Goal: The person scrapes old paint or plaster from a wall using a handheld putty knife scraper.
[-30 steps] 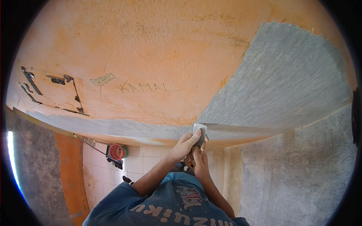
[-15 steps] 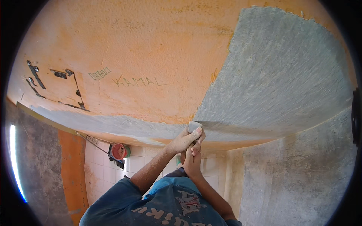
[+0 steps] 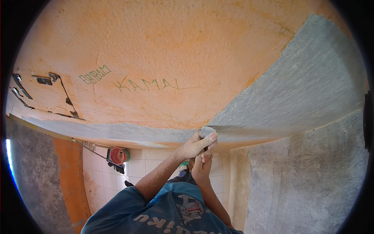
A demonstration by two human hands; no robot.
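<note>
Cloth of our blue shirt [image 3: 117,206] is filling the bottom of the frame, where the edge is cutting it off. Near the centre, our left hand [image 3: 196,146] is gripping a grey scraper [image 3: 208,131], thumb pressing on its blade; our right hand [image 3: 201,167] is closing around the tool's lower part just beneath, and the fingers are hiding the handle. The blade is lying at the wall [image 3: 156,46], where orange paint is bordering a rough grey area [image 3: 288,85]. Our feet are showing only in part behind the forearms. At lower left, a bucket [image 3: 127,155] is standing on pale tiles [image 3: 136,169]; we are seeing its pinkish-red inside but cannot tell what it is holding. Beside it, a dark broom [image 3: 117,167] is partly blending into shadow.
</note>
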